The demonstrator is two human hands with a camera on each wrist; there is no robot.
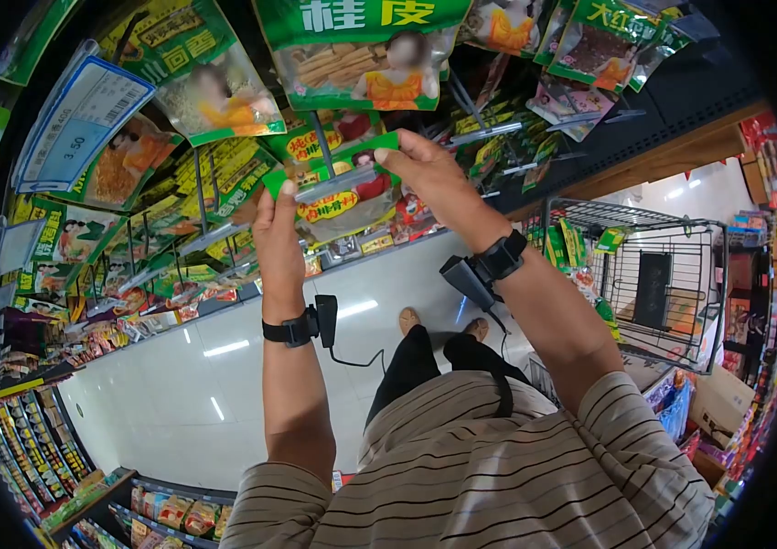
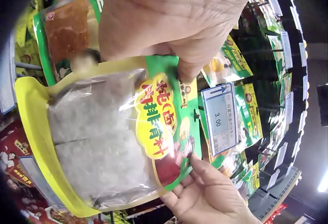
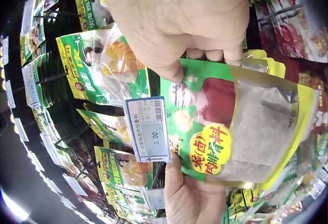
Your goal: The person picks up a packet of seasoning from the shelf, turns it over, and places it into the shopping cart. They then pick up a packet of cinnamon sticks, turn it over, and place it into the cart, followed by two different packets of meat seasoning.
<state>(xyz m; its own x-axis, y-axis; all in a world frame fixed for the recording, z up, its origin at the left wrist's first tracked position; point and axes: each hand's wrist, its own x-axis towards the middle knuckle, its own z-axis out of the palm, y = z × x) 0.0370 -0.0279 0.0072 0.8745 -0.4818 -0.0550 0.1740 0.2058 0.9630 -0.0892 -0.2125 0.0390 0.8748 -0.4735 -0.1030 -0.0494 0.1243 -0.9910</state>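
Observation:
Both hands hold a green-and-yellow seasoning packet (image 1: 342, 206) with a clear window by its green top edge. In the head view, my left hand (image 1: 280, 242) pinches the left corner and my right hand (image 1: 434, 183) the right corner. Pale contents show through the window of the packet (image 2: 97, 137) in the left wrist view. A metal peg with a price tag (image 3: 147, 129) reading 3.00 stands right at the packet's top edge, between the hands. Yellow edges of similar packets (image 3: 264, 62) show behind it in the right wrist view.
A large cinnamon packet (image 1: 361, 59) hangs above the hands. Rows of packets on pegs (image 1: 91, 242) fill the rack to the left, with price tags (image 1: 82, 119) sticking out. A wire shopping cart (image 1: 653, 284) with green packets in it stands at the right.

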